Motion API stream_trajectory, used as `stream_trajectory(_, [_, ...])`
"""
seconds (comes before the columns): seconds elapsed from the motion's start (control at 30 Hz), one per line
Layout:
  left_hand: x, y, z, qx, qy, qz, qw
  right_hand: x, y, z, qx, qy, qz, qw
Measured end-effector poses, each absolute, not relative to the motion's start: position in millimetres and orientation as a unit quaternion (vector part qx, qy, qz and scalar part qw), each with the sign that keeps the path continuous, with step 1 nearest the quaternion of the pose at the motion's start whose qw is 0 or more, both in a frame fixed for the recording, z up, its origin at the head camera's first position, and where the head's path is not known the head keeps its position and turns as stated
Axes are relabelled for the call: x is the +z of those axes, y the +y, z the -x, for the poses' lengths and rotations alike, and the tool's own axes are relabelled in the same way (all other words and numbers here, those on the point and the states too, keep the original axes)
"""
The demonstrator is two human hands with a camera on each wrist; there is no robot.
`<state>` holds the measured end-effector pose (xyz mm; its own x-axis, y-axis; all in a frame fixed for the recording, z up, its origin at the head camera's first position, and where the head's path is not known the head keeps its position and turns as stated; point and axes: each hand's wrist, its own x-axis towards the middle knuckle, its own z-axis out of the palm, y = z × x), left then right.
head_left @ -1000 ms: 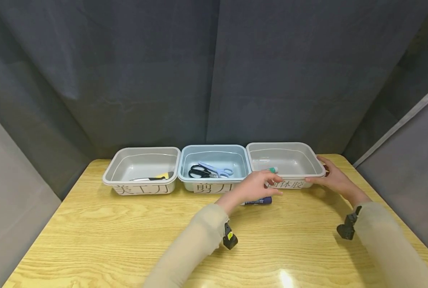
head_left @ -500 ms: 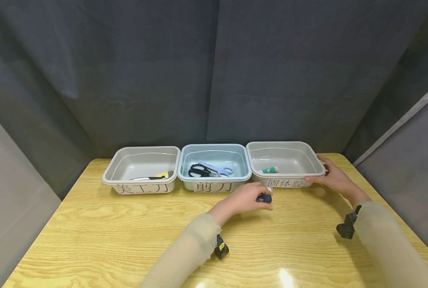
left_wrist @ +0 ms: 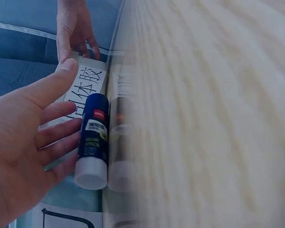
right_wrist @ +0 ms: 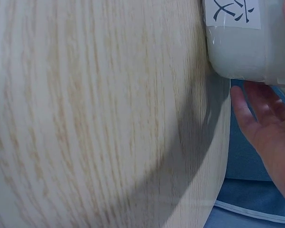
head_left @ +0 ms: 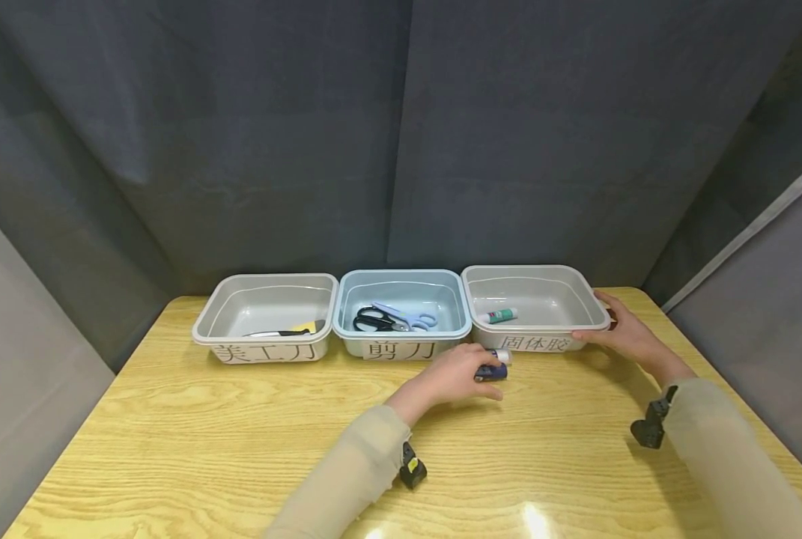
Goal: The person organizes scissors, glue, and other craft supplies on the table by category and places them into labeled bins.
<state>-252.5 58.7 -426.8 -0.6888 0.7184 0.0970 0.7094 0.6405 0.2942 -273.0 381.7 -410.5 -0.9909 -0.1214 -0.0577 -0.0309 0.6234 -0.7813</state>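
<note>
My left hand [head_left: 457,372] is over the table in front of the right-hand bin. Its fingers and thumb are spread beside a dark blue glue stick [left_wrist: 94,142] with a white end, lying on the wood; whether they touch it is hard to tell. In the head view, the blue glue stick [head_left: 491,373] shows past the fingertips, with a white end [head_left: 503,356] just behind it. My right hand [head_left: 626,337] holds the near right corner of the grey bin [head_left: 589,328], thumb at the front and fingers along the side. A green glue stick [head_left: 499,315] lies inside that bin.
The left grey bin [head_left: 266,282] holds a yellow-and-black utility knife [head_left: 299,330]. Scissors with black handles [head_left: 372,320] and lilac scissors [head_left: 422,322] lie in the middle blue bin [head_left: 401,276]. All three labelled bins stand side by side near the back of the wooden table [head_left: 239,434].
My left hand has dropped back from the right-hand bin's front to the blue glue stick, and its fingers have loosened since half a second ago. The green glue stick has shifted slightly. My right hand stays put.
</note>
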Motion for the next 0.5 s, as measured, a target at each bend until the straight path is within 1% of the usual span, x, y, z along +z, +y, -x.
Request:
stream_trajectory(0.3, [-428.4, 57.5, 250.3, 0.143, 0.911, -0.384, 0.044, -410.7, 381.9, 274.2, -0.424, 0.903, 0.036, 0.052])
stream_trajectory(0.5, [-426.0, 57.4, 246.7, 0.132, 0.912, -0.380, 0.077, -412.2, 381.8, 274.8, -0.422, 0.904, 0.036, 0.056])
